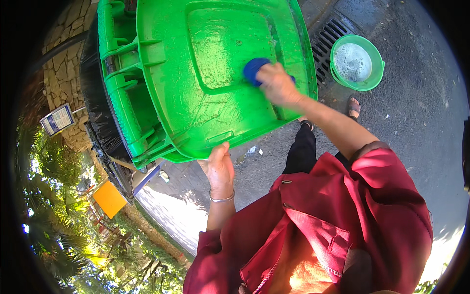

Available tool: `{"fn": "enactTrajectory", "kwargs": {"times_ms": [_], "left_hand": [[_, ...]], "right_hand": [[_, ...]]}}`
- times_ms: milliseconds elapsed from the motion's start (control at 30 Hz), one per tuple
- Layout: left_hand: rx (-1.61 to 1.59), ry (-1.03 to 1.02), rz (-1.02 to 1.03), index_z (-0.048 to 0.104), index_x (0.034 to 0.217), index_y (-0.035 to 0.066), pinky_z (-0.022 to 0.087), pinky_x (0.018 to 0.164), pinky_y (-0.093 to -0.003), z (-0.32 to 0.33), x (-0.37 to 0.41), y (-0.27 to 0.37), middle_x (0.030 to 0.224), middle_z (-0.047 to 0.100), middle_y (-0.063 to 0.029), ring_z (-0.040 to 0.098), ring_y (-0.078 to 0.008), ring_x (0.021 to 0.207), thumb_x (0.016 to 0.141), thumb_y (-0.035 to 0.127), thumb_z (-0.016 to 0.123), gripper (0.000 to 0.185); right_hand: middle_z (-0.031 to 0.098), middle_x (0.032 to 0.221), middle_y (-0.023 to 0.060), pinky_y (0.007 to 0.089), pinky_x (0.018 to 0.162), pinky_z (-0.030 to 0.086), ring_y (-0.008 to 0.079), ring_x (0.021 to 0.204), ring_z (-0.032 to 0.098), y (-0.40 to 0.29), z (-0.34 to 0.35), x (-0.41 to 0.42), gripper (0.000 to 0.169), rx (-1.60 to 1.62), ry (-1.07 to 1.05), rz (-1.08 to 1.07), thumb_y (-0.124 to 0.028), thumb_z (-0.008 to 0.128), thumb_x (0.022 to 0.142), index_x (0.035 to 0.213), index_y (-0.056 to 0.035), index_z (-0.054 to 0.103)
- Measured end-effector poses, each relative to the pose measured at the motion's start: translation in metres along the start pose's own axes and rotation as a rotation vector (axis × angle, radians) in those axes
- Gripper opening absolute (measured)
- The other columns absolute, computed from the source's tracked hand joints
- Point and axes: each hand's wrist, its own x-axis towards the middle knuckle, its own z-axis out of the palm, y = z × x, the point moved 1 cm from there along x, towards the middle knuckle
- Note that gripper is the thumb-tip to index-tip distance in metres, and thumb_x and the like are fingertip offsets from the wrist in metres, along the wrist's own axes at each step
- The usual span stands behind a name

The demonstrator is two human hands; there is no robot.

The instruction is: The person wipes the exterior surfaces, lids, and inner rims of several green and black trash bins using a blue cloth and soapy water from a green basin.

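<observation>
The lid (220, 110) of a large green plastic wheeled bin fills the upper middle of the view, its surface wet and shiny with a raised rectangular panel. My right hand (277, 86) holds a blue scrubber (254, 71) pressed against the lid near the panel's corner. Motion blurs this hand, and whether the scrubber is a brush or a sponge is unclear. With a bangle at the wrist, my left hand (219, 163) grips the lid's near rim, thumb on top and fingers hidden below.
A green bucket (378, 75) of foamy water stands on the asphalt beside a metal drain grate (325, 46). Black plastic sheeting (99, 92) lies behind the bin's hinge side. Beyond are a stone wall (60, 81), a sign (57, 119) bearing writing and an orange panel (109, 199).
</observation>
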Motion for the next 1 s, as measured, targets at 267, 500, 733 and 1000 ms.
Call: {"fn": "enactTrajectory", "kwargs": {"times_ms": [267,500,733,1000], "left_hand": [[0.069,0.008,-0.008,0.051,0.11,0.004,0.044,0.084,-0.0395,-0.009,-0.003,-0.003,0.1,0.055,-0.0071,0.053,-0.0197,0.091,0.07,-0.008,0.048,0.042],[0.057,-0.024,-0.088,0.05,0.111,0.003,0.038,0.09,-0.0359,-0.013,-0.011,0.006,0.105,0.054,-0.0101,0.05,-0.0218,0.098,0.067,-0.008,0.05,0.046],[0.088,0.006,-0.145,0.051,0.112,0.003,0.041,0.088,-0.0395,0.005,-0.022,0.019,0.106,0.055,-0.008,0.051,-0.0217,0.099,0.065,0.003,0.051,0.047],[0.147,0.07,-0.176,0.052,0.11,0.002,0.042,0.086,-0.0377,0.008,-0.024,0.022,0.105,0.056,-0.0089,0.052,-0.021,0.096,0.065,0.004,0.051,0.045]], "right_hand": [[0.051,0.09,0.0124,0.0397,0.078,0.041,0.0301,0.085,0.051,-0.047,-0.013,-0.032,0.017,-0.06,-0.1,-0.136,-0.007,0.058,0.064,0.081,-0.0089,0.055],[0.053,0.092,0.0132,0.0432,0.071,0.048,0.0373,0.086,0.05,0.122,-0.052,0.02,0.023,-0.364,0.325,0.349,-0.003,0.048,0.073,0.093,-0.0111,0.058],[0.05,0.112,0.0104,0.0463,0.078,0.044,0.036,0.099,0.048,0.179,-0.134,0.125,0.035,-0.729,0.366,0.467,-0.01,0.049,0.077,0.111,-0.0141,0.052],[0.047,0.105,0.0152,0.0413,0.064,0.052,0.0362,0.094,0.048,0.146,-0.105,0.01,0.027,-0.699,0.072,0.448,-0.011,0.047,0.078,0.105,-0.0088,0.051]]}}
